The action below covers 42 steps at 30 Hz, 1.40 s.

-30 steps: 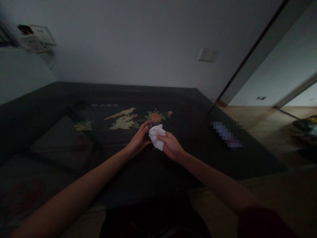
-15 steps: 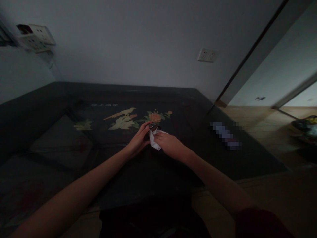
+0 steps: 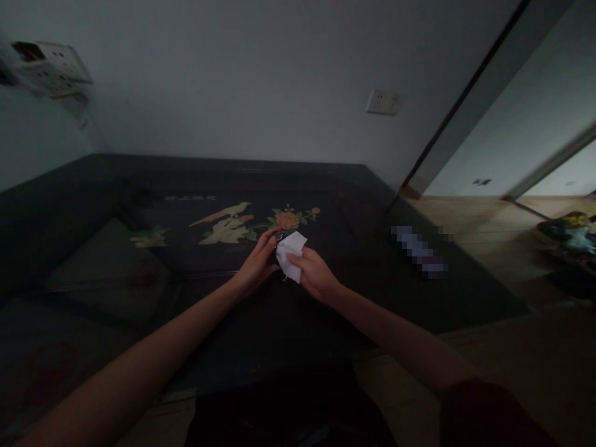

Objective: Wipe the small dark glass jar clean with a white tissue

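Note:
My left hand (image 3: 258,264) is closed around a small dark, shiny object (image 3: 279,237), perhaps glass; most of it is hidden by the fingers and the paper, so its kind does not show. My right hand (image 3: 314,271) pinches a white tissue (image 3: 289,257) between thumb and fingers. The tissue lies against the near right side of the shiny object. Both hands are close together over the middle of the dark glossy table (image 3: 279,329), just in front of the orange flower picture (image 3: 287,220) on its top.
A pixelated item (image 3: 419,249) lies on the table's right part. Behind the table is a wall with a socket (image 3: 384,102); more sockets (image 3: 60,62) are at upper left. Wooden floor (image 3: 456,220) and a colourful object (image 3: 570,230) show at right.
My right hand has turned and drawn slightly back, so more of the tissue shows, spread flatter. My left hand keeps its hold. The whole view has shifted slightly.

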Available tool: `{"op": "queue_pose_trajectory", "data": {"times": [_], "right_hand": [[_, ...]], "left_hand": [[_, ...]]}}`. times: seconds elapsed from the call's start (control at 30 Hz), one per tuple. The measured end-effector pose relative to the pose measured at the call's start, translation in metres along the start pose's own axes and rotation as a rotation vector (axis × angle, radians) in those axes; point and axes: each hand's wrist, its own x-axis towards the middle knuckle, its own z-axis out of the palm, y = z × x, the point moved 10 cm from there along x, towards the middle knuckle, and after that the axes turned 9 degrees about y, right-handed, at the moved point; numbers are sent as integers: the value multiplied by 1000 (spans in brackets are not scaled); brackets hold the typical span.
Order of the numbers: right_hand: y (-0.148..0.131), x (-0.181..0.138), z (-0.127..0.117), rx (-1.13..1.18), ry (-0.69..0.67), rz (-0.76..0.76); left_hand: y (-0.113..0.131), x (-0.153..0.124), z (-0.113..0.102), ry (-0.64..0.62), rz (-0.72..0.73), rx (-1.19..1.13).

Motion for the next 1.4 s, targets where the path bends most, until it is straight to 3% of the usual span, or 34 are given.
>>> {"op": "queue_pose_trajectory", "data": {"times": [0.07, 0.17, 0.23, 0.47, 0.57, 0.7, 0.8, 0.87, 1.07, 1.13, 1.2, 1.27, 1.4], "right_hand": [[6, 2, -4, 161, 53, 58], [6, 3, -6, 148, 44, 50], [1, 2, -3, -45, -19, -14], [-21, -17, 19, -1108, -313, -424], [-22, -24, 26, -1345, -441, -548], [-24, -26, 28, -1484, -498, -633], [-24, -24, 27, -1427, -451, -576], [-24, -18, 21, -1245, -339, -483], [-1, 2, -13, -119, 80, -40], [8, 4, -17, 123, 153, 47], [11, 4, -17, 185, 161, 71], [8, 4, -14, 102, 121, 56], [-12, 0, -6, -392, -18, -133]], "left_hand": [[0, 0, 0, -3, 5, 0], [-1, 1, 0, 0, 11, 0], [-1, 1, 0, 1, 9, -3], [-1, 0, 2, 11, -24, -71], [-1, 0, 3, 10, -33, -75], [-1, 0, 6, -9, -30, -61], [-1, 0, 5, -4, -24, -58], [-1, 0, 5, -3, -10, -46], [0, -1, 5, -11, 47, 12], [-1, -1, 5, -11, 48, 19], [-1, -1, 6, -11, 46, 22], [-1, -1, 6, -10, 45, 22], [0, -2, 6, -6, 38, 3]]}}
